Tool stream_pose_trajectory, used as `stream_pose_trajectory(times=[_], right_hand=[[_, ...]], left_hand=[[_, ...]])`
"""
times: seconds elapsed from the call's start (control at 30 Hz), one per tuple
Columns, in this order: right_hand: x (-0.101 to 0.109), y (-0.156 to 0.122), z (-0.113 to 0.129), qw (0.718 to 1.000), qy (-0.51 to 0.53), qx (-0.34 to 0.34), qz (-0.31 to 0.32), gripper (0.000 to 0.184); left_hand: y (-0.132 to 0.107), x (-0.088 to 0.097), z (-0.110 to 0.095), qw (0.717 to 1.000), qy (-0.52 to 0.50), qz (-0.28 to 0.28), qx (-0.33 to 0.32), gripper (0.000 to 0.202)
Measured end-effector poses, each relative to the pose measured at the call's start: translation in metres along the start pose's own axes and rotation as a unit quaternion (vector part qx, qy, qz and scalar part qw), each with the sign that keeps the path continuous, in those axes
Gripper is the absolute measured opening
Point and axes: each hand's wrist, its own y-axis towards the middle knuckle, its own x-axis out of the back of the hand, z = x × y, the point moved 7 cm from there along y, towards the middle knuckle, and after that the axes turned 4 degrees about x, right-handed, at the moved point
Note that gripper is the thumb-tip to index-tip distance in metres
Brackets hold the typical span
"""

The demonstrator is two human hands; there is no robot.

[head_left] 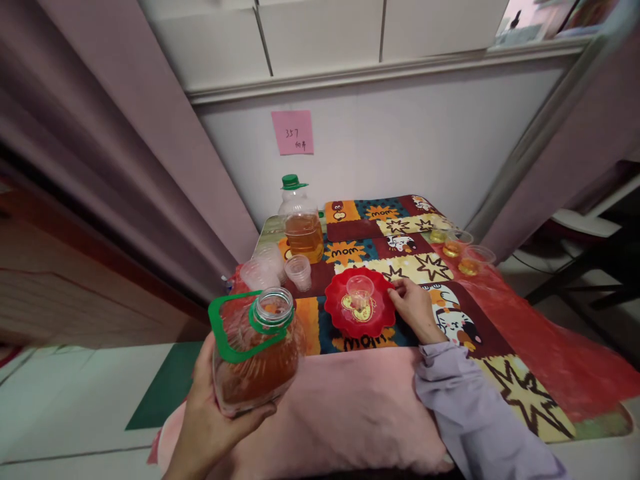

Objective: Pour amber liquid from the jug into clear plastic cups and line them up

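Note:
My left hand [210, 417] grips an open plastic jug [255, 353] of amber liquid with a green neck ring and handle, held up near the table's front left. My right hand [415, 308] rests on the patterned cloth, fingers curled against the right rim of a red scalloped plate [340, 319]. An empty clear plastic cup [359, 291] stands on that plate.
A second jug [301, 223] with a green cap stands at the back left. Several empty clear cups [280, 267] sit left of the plate. Three cups [460, 250] with amber liquid stand at the back right. A pink cushion [345, 407] lies in front.

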Motion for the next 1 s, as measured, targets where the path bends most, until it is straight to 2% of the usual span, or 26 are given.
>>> stream_pose_trajectory(times=[0.1, 0.17, 0.27, 0.33, 0.37, 0.4, 0.47, 0.53, 0.6, 0.63, 0.7, 0.8, 0.9, 1.0], right_hand=[[0.001, 0.001, -0.007, 1.0, 0.007, -0.005, -0.004, 0.025], [0.008, -0.001, -0.008, 1.0, 0.01, -0.008, -0.023, 0.035], [0.038, -0.011, 0.005, 0.987, 0.056, 0.011, -0.151, 0.061], [0.058, -0.025, 0.031, 0.966, 0.143, 0.07, -0.205, 0.067], [0.062, -0.032, 0.05, 0.956, 0.197, 0.111, -0.186, 0.065], [0.061, -0.04, 0.072, 0.946, 0.253, 0.155, -0.132, 0.061], [0.047, -0.063, 0.121, 0.91, 0.344, 0.229, 0.025, 0.058], [0.027, -0.092, 0.164, 0.864, 0.391, 0.278, 0.154, 0.076], [0.007, -0.114, 0.193, 0.827, 0.432, 0.284, 0.219, 0.095], [-0.001, -0.121, 0.202, 0.813, 0.458, 0.276, 0.231, 0.097], [-0.014, -0.127, 0.214, 0.786, 0.51, 0.256, 0.239, 0.086], [-0.022, -0.125, 0.22, 0.756, 0.558, 0.245, 0.24, 0.071], [-0.025, -0.117, 0.216, 0.744, 0.582, 0.222, 0.241, 0.072], [-0.032, -0.111, 0.206, 0.74, 0.597, 0.188, 0.245, 0.069]], left_hand=[[0.001, -0.004, -0.003, 0.999, 0.01, 0.032, -0.006, 0.139], [0.0, -0.007, -0.006, 0.999, 0.003, 0.047, -0.01, 0.14], [-0.001, -0.01, -0.01, 0.997, -0.032, 0.062, -0.016, 0.141], [-0.002, -0.01, -0.011, 0.997, -0.044, 0.059, -0.023, 0.141], [-0.002, -0.01, -0.012, 0.997, -0.045, 0.055, -0.028, 0.142], [-0.003, -0.01, -0.012, 0.997, -0.045, 0.052, -0.033, 0.143], [-0.004, -0.01, -0.013, 0.997, -0.042, 0.048, -0.041, 0.143], [-0.006, -0.011, -0.015, 0.997, -0.037, 0.048, -0.048, 0.143], [-0.007, -0.014, -0.018, 0.997, -0.022, 0.051, -0.052, 0.145], [-0.007, -0.016, -0.02, 0.997, -0.013, 0.054, -0.056, 0.147], [-0.008, -0.02, -0.023, 0.996, 0.004, 0.058, -0.063, 0.151], [-0.006, -0.028, -0.024, 0.996, 0.016, 0.058, -0.069, 0.156], [-0.004, -0.032, -0.025, 0.994, 0.03, 0.057, -0.083, 0.152], [-0.004, -0.029, -0.029, 0.993, 0.018, 0.056, -0.105, 0.148]])
